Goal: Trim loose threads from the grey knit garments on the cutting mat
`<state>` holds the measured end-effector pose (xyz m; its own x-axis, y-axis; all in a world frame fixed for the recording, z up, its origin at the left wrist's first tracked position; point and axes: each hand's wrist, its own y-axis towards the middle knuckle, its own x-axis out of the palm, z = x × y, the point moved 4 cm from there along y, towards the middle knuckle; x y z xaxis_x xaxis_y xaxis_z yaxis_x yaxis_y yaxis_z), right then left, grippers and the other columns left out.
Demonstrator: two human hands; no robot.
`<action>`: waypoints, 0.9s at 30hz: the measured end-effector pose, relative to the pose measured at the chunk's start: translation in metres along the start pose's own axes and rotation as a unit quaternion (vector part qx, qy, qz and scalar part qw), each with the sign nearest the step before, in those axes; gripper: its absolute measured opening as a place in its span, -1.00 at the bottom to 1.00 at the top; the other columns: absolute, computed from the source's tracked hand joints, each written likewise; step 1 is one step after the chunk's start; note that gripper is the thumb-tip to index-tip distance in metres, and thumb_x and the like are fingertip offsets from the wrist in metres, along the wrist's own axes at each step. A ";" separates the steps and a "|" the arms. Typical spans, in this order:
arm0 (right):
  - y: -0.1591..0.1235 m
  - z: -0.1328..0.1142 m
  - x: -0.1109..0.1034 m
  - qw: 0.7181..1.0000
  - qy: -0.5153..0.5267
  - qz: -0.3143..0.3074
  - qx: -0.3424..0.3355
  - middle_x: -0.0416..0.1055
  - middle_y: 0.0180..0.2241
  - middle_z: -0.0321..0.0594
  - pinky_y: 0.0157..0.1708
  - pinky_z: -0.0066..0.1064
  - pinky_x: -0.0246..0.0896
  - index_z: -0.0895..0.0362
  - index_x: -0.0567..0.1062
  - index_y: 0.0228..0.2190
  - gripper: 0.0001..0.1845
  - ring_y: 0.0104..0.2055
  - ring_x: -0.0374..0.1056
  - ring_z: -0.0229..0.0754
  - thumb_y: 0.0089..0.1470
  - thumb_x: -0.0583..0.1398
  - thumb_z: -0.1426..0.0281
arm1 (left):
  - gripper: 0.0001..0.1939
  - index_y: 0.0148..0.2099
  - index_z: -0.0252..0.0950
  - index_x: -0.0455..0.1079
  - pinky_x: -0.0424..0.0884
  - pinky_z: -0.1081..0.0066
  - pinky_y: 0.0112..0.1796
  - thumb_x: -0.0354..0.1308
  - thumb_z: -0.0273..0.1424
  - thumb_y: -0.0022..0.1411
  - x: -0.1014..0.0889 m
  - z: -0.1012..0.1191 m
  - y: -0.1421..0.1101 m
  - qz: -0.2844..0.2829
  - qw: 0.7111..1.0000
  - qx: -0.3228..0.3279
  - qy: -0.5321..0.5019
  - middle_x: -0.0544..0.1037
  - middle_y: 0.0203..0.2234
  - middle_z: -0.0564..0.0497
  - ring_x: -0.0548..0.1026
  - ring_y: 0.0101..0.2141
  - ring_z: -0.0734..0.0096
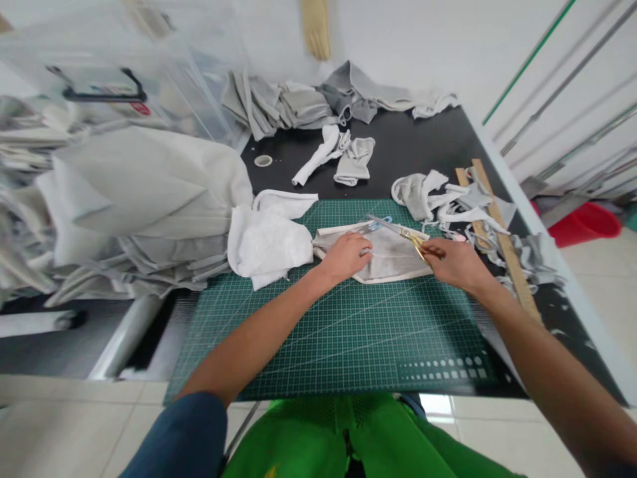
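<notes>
My right hand (450,262) is closed round the gold handles of a pair of scissors (409,237). Their silver blades point left over the upper edge of a grey fabric piece (388,255) with cream edging. My left hand (348,255) rests on the left part of that piece, fingers curled and gripping the cloth. A small grey bit shows by its fingertips, too small to name. Close to the blades lies a light-blue looped object (382,222), partly hidden. White fabric pieces (271,242) lie left of my left hand. Under everything is a green cutting mat (318,338).
Stacked grey fabric (149,192) fills the left side, beside a clear plastic box (199,79). Fabric scraps (423,192) and wooden rulers (507,245) lie at the right. More folded cloth (303,106) and a tape roll (263,160) are at the back. A red bucket (587,222) stands beyond the table.
</notes>
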<state>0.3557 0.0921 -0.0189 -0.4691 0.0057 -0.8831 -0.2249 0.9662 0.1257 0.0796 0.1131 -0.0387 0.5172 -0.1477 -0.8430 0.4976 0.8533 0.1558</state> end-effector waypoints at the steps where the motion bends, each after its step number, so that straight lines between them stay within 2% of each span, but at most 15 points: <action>1: -0.005 0.001 -0.002 1.000 -0.005 -0.011 -0.011 0.71 -0.25 -0.18 -0.24 -0.32 0.39 0.05 0.68 -0.22 -0.80 -0.26 0.60 -0.05 0.15 0.26 0.32 | -0.82 -0.07 -0.26 0.68 0.46 0.08 0.21 0.29 -0.43 0.32 0.008 -0.003 0.000 0.003 1.000 0.000 -0.007 0.68 -0.11 -0.13 0.58 -0.01 0.09; 3: -0.014 0.004 -0.005 0.999 -0.016 -0.029 -0.026 0.70 -0.27 -0.20 -0.25 -0.33 0.37 0.05 0.68 -0.23 -0.80 -0.28 0.58 -0.07 0.14 0.25 0.34 | -0.79 -0.04 -0.27 0.68 0.44 0.06 0.24 0.33 -0.38 0.29 0.015 -0.009 -0.004 0.012 1.000 -0.003 -0.017 0.64 -0.07 -0.15 0.55 0.02 0.07; 7: -0.029 0.013 -0.012 0.996 -0.059 -0.066 -0.030 0.65 -0.32 -0.20 -0.26 -0.29 0.35 0.06 0.66 -0.21 -0.77 -0.33 0.54 -0.07 0.13 0.28 0.26 | -0.73 0.00 -0.24 0.68 0.43 0.07 0.24 0.36 -0.37 0.25 0.013 -0.015 -0.011 0.019 0.999 -0.018 -0.036 0.57 -0.02 -0.14 0.50 0.06 0.07; 13: -0.045 0.028 -0.016 0.990 -0.075 -0.114 -0.046 0.67 -0.23 -0.16 -0.18 -0.21 0.39 0.04 0.65 -0.12 -0.70 -0.27 0.55 -0.01 0.14 0.29 0.22 | -0.84 -0.11 -0.22 0.66 0.37 0.04 0.25 0.33 -0.39 0.25 0.011 -0.014 -0.013 -0.002 0.998 -0.023 -0.053 0.60 -0.05 -0.08 0.48 0.08 0.07; 18: -0.041 0.028 -0.009 0.986 -0.074 -0.141 -0.058 0.67 -0.20 -0.19 -0.17 -0.25 0.37 0.02 0.64 -0.14 -0.74 -0.23 0.55 -0.03 0.13 0.27 0.24 | -0.85 -0.13 -0.24 0.62 0.36 0.05 0.24 0.32 -0.42 0.22 0.011 -0.012 -0.011 -0.008 0.998 -0.029 -0.054 0.61 -0.02 -0.09 0.46 0.09 0.06; 27: -0.030 0.027 -0.005 0.983 -0.056 -0.159 -0.073 0.65 -0.25 -0.21 -0.22 -0.30 0.31 0.04 0.66 -0.13 -0.71 -0.27 0.52 -0.07 0.11 0.26 0.27 | -0.71 -0.01 -0.21 0.60 0.34 0.01 0.24 0.28 -0.45 0.21 0.008 -0.006 -0.011 -0.027 0.998 -0.039 -0.049 0.58 0.03 -0.09 0.41 0.14 0.00</action>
<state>0.3879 0.0702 -0.0305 -0.2608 -0.2539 -0.9314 -0.4693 0.8765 -0.1075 0.0743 0.1052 -0.0503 0.5590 -0.2388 -0.7940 0.4726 0.8786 0.0684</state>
